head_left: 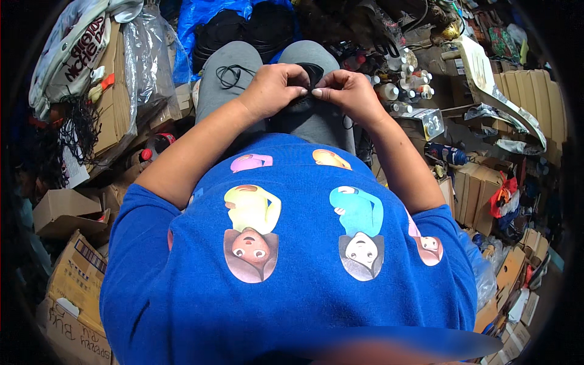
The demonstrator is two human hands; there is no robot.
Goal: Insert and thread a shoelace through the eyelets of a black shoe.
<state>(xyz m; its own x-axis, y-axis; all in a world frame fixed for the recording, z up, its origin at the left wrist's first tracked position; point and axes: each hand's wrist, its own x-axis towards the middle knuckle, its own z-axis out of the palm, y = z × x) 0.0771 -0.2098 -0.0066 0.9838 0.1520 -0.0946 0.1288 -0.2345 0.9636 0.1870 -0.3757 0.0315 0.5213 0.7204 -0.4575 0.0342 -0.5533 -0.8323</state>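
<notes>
Above my lap, my left hand and my right hand meet, thumbs and fingertips pinched on a curved black piece of leather or cloth. Its exact kind cannot be made out. The piece rests over my right thigh, partly hidden by my fingers. A thin black cord lies looped on my left knee, next to my left hand. Beyond my knees, several dark, rounded black pieces sit on a blue plastic sheet or bag.
Flattened cardboard and clear plastic wrap lean at the left, above an open cardboard box. Several small bottles cluster to the right, near a dirty white plastic chair part. More boxes stand at far right.
</notes>
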